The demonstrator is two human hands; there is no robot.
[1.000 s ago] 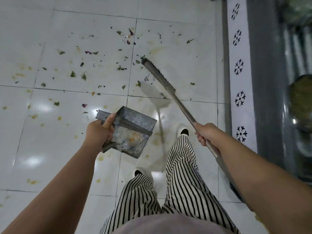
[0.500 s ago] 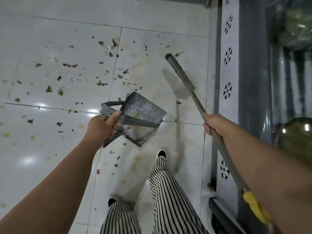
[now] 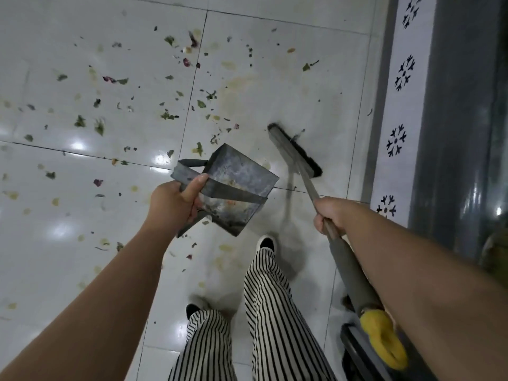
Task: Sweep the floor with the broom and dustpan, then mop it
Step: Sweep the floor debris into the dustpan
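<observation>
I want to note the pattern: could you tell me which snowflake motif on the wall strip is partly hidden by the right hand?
The lowest snowflake motif, just beside the right hand gripping the broom; the motifs above it show whole.

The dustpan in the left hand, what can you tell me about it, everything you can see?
The dustpan looks like grey sheet metal, a boxy scoop with a flat strap across its open top and a looped strip handle at the back. Its inside is dull and stained, with some orange-and-pale residue stuck there. The left hand grips the handle, thumb lying along the strap. It is held tilted in the air above the white tiled floor, not touching it, left of the broom head.
</observation>
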